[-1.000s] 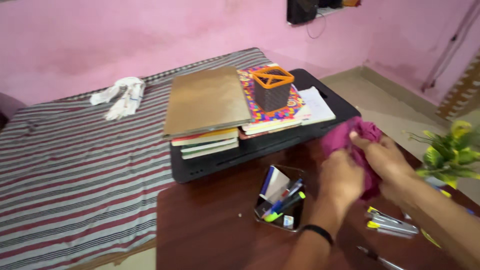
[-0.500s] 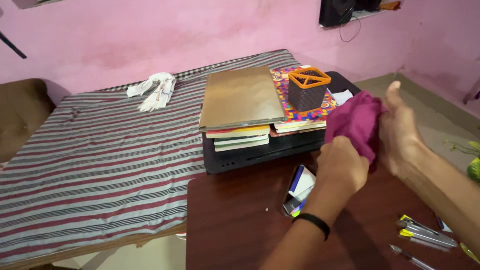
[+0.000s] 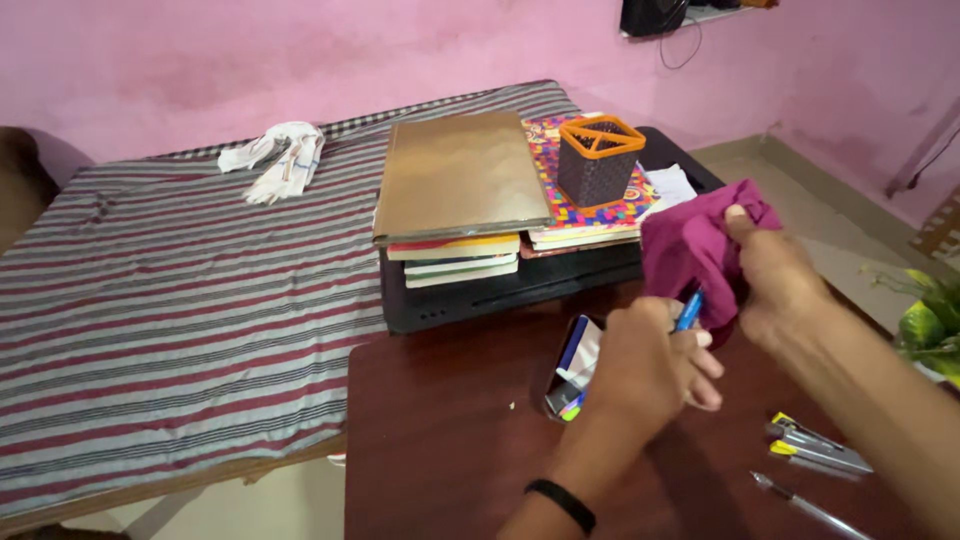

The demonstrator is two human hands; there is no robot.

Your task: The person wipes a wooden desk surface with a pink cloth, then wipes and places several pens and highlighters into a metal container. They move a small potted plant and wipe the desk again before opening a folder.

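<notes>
My left hand (image 3: 645,365) holds a blue pen (image 3: 688,310) upright over the dark brown table (image 3: 440,450). Just to its right, my right hand (image 3: 775,285) grips a magenta cloth (image 3: 690,245), which touches the pen's upper end. A dark tray of pens and cards (image 3: 570,370) sits on the table beside my left hand, partly hidden by it. Behind it, a black lap desk (image 3: 470,300) carries stacked books (image 3: 460,200) and a grey mesh pen holder with an orange rim (image 3: 597,158).
A striped bed (image 3: 170,300) lies to the left with a white cloth (image 3: 275,155) on it. Staplers (image 3: 815,450) and a pen (image 3: 805,505) lie at the table's right. A green plant (image 3: 930,320) stands at the far right. Pink walls are behind.
My left hand came away from the cloth and now holds a blue pen up. My right hand went from flat against the cloth to gripping it.
</notes>
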